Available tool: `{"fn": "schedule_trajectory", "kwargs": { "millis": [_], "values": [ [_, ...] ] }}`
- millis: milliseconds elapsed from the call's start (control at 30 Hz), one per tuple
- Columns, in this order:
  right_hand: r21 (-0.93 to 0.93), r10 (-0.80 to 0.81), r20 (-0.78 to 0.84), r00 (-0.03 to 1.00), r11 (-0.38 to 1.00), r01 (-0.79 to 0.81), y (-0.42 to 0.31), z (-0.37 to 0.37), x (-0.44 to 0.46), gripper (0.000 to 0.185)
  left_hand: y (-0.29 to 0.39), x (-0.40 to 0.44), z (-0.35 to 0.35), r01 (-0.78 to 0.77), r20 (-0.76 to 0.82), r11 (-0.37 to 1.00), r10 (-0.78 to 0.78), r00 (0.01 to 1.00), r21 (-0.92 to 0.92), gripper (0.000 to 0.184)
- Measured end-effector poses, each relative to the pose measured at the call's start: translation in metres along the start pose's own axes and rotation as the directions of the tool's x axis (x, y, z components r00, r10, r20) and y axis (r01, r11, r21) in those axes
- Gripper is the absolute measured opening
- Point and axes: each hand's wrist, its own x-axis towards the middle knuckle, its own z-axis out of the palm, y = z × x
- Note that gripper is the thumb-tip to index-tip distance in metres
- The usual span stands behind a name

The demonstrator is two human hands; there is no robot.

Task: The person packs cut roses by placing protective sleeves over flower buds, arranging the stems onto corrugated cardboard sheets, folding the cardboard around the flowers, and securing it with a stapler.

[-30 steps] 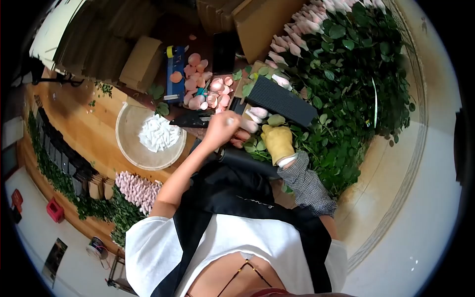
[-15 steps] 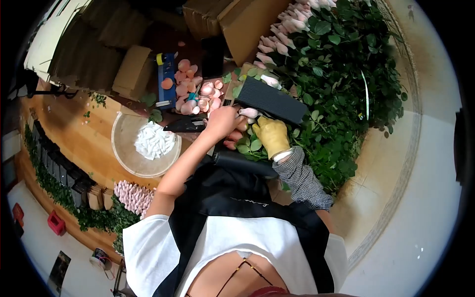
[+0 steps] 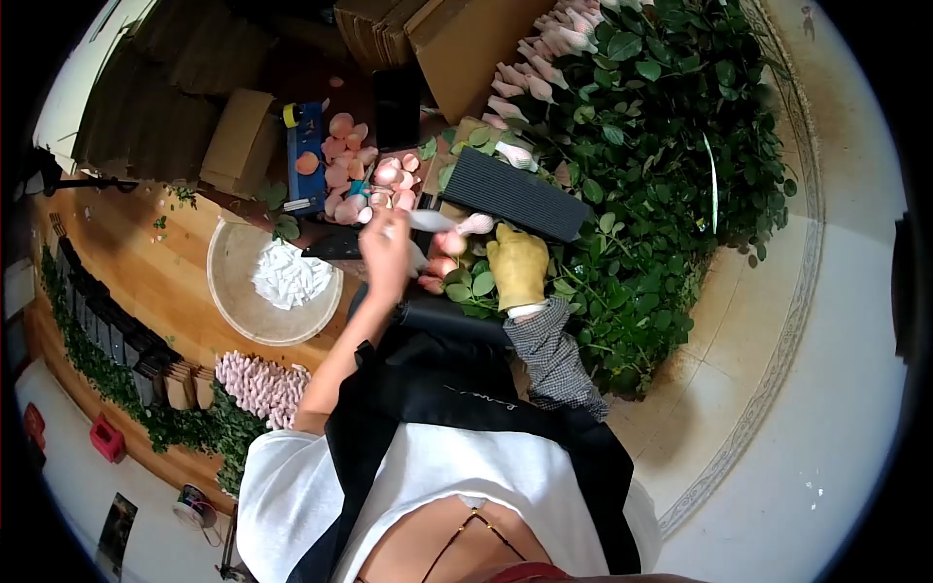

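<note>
With right hand (image 3: 518, 267) curled by netted rose (image 3: 475, 224), hold unclear, left hand (image 3: 386, 251) pinching blurred white sleeve (image 3: 432, 222), farther from rose than earlier.

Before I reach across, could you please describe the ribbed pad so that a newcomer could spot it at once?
Find the broad mass of green foliage on the right. At its left edge, just beyond the yellow-gloved right hand, lies a long dark pad. Its fine ridges set it apart from the plain black slab farther off.
</note>
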Motion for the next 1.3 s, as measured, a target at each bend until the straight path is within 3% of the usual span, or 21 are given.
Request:
{"fn": "schedule_trajectory", "kwargs": {
  "millis": [67, 167, 200, 233, 333, 367, 400, 467, 500, 567, 633, 667, 733, 767, 833, 933, 967, 1033, 1100, 1233, 1300],
  "values": [
    [-0.003, 0.044, 0.017, 0.999, 0.999, -0.044, 0.001, 0.001, -0.002, 0.022, 0.012, 0.031, -0.035, 0.063, -0.069, 0.991, -0.072, 0.995, -0.12, 0.026],
    [0.091, -0.028, 0.028, 0.999, 0.996, 0.025, 0.008, -0.008, -0.001, 0.023, 0.018, 0.04, -0.047, -0.338, 0.19, 0.94, 0.323, 0.927, 0.053, 0.018],
    [0.107, -0.06, 0.029, 0.998, 0.993, 0.056, 0.01, -0.011, -0.001, 0.023, 0.026, 0.032, -0.05, -0.133, 0.428, 0.991, 0.134, 0.894, -0.032, 0.012],
    [0.123, -0.088, 0.031, 0.996, 0.989, 0.083, 0.012, -0.014, -0.002, 0.024, 0.031, 0.032, -0.051, 0.143, 0.642, 0.988, -0.148, 0.752, 0.06, 0.008],
    [0.092, -0.12, 0.07, 0.99, 0.989, 0.113, 0.011, -0.018, -0.004, 0.023, 0.034, 0.02, -0.017, 0.362, 0.85, 0.931, -0.219, 0.48, 0.036, 0.024],
    [0.081, -0.127, 0.076, 0.989, 0.989, 0.121, 0.01, -0.02, -0.005, 0.023, 0.026, 0.016, 0.001, 0.183, 0.809, 0.982, -0.14, 0.571, 0.041, 0.031],
    [0.083, -0.141, 0.055, 0.988, 0.987, 0.136, 0.009, -0.021, -0.006, 0.023, 0.032, 0.011, 0.01, 0.191, 0.806, 0.981, -0.136, 0.577, 0.029, 0.031],
    [0.099, -0.159, 0.016, 0.987, 0.983, 0.156, 0.008, -0.018, -0.008, 0.021, 0.046, 0.007, 0.025, -0.355, 0.569, 0.815, 0.038, 0.822, 0.457, 0.034],
    [0.064, -0.122, -0.014, 0.992, 0.99, 0.122, 0.006, -0.016, -0.012, 0.018, 0.046, 0.005, 0.03, -0.396, 0.548, 0.821, 0.124, 0.827, 0.412, 0.032],
    [0.315, 0.057, -0.194, 0.979, 0.949, 0.007, 0.015, 0.004, -0.017, 0.021, 0.046, 0.005, 0.026, -0.375, 0.533, 0.886, 0.185, 0.825, 0.273, 0.03],
    [0.481, 0.194, -0.028, 0.981, 0.863, -0.157, 0.018, 0.002, -0.014, 0.025, 0.051, 0.005, 0.005, -0.223, 0.574, 0.96, 0.087, 0.814, 0.171, 0.024],
    [0.475, 0.199, -0.005, 0.98, 0.863, -0.173, 0.017, 0.0, -0.013, 0.025, 0.046, 0.002, -0.007, -0.085, 0.552, 0.993, 0.025, 0.833, 0.083, 0.023],
    [0.402, 0.144, -0.073, 0.987, 0.91, -0.104, 0.012, -0.007, -0.01, 0.023, 0.044, 0.006, -0.056, -0.048, 0.329, 0.989, -0.001, 0.944, 0.141, 0.022],
    [0.37, 0.123, -0.094, 0.988, 0.926, -0.08, 0.009, -0.011, -0.01, 0.022, 0.043, 0.012, -0.089, 0.048, 0.266, 0.958, -0.126, 0.956, 0.283, 0.023],
    [0.351, 0.0, -0.179, 0.984, 0.934, 0.064, 0.016, -0.008, -0.012, 0.021, 0.053, 0.02, -0.151, 0.269, 0.065, 0.671, -0.428, 0.901, 0.691, 0.028],
    [0.274, -0.122, -0.011, 0.992, 0.954, 0.121, 0.009, -0.031, -0.013, 0.03, -0.056, 0.017, -0.251, -0.045, 0.069, 0.426, -0.042, 0.997, 0.903, 0.071],
    [0.28, -0.111, -0.007, 0.994, 0.954, 0.108, 0.002, -0.035, -0.015, 0.03, -0.061, 0.017, -0.262, -0.061, 0.093, 0.376, -0.069, 0.993, 0.925, 0.075],
    [0.064, -0.204, 0.156, 0.966, 0.978, 0.197, -0.009, -0.038, -0.01, 0.034, -0.022, 0.019, -0.232, 0.001, 0.097, 0.5, -0.17, 0.981, 0.866, 0.069],
    [0.013, -0.203, 0.294, 0.934, 0.978, 0.208, 0.0, -0.019, 0.002, 0.034, -0.013, 0.018, -0.183, 0.067, 0.18, 0.812, -0.208, 0.961, 0.58, 0.039],
    [0.293, -0.318, 0.229, 0.92, 0.924, 0.247, 0.03, -0.015, 0.001, 0.04, -0.002, 0.005, -0.075, -0.073, 0.418, 0.968, -0.035, 0.908, 0.239, 0.03],
    [0.523, -0.255, 0.427, 0.867, 0.852, -0.007, 0.023, -0.037, 0.001, 0.047, 0.007, 0.007, -0.043, -0.315, 0.509, 0.926, 0.174, 0.843, 0.206, 0.033]
  ]
}}
